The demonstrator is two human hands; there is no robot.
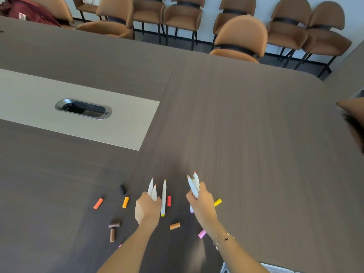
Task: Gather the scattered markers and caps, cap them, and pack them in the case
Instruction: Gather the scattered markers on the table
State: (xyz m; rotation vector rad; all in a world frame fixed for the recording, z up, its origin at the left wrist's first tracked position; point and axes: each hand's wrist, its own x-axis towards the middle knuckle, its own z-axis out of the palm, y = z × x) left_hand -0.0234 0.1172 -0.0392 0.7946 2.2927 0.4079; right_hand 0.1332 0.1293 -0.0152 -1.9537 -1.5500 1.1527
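Note:
My left hand (147, 208) grips two white uncapped markers (152, 191), tips pointing away from me. A third white marker with a yellow tip (163, 198) lies on the table just right of that hand. My right hand (201, 205) holds a bunch of uncapped white markers (194, 185), tips up. Loose caps lie around: black (122, 189), orange-red (98, 203), orange (125, 202), red (169, 200), yellow (217, 202), tan (175, 226), pink (202, 233), two brown (113, 230). No case is in view.
The dark wood table (246, 125) has a pale inlay with a metal cable port (83, 108) at the left. Brown chairs (239, 36) line the far side. A dark red bag (27, 10) sits at the far left.

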